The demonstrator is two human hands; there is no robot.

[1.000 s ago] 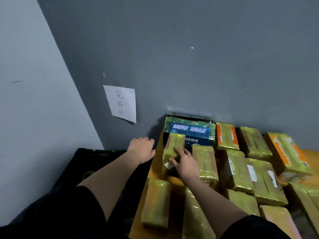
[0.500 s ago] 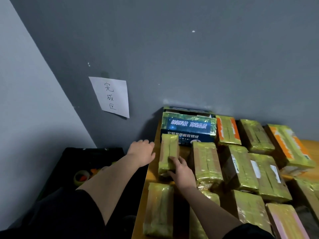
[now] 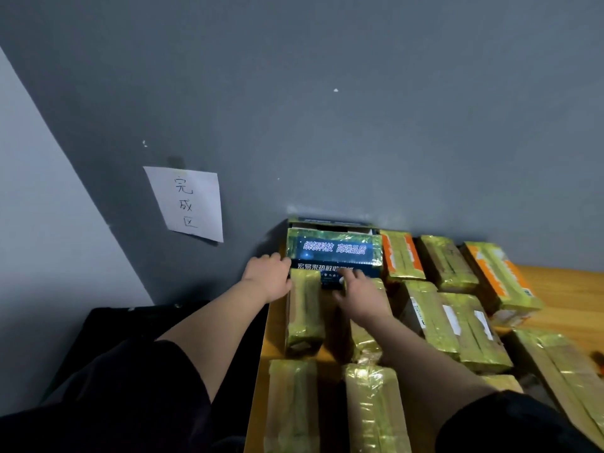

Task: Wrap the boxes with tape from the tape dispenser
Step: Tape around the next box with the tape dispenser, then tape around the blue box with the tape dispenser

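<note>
A narrow box wrapped in yellowish tape (image 3: pixel 304 310) lies flat on the wooden table (image 3: pixel 562 289), its far end against a larger blue printed box (image 3: pixel 333 250). My left hand (image 3: pixel 268 276) touches the narrow box's far left corner with relaxed fingers. On the other side, my right hand (image 3: pixel 358 294) lies flat over a neighbouring wrapped box (image 3: pixel 366 341), with straight fingers reaching the blue box's front. Neither hand holds anything. No tape dispenser is in view.
Several more taped boxes (image 3: pixel 457 325) fill the table to the right and near me (image 3: pixel 292 407). A grey wall stands just behind, with a handwritten paper sign (image 3: pixel 188 202). A black bin (image 3: pixel 108 325) sits left of the table's edge.
My right hand has let go of the narrow box, which now lies flat, and moved right onto the neighbouring box. My left hand came in against the box's left corner.
</note>
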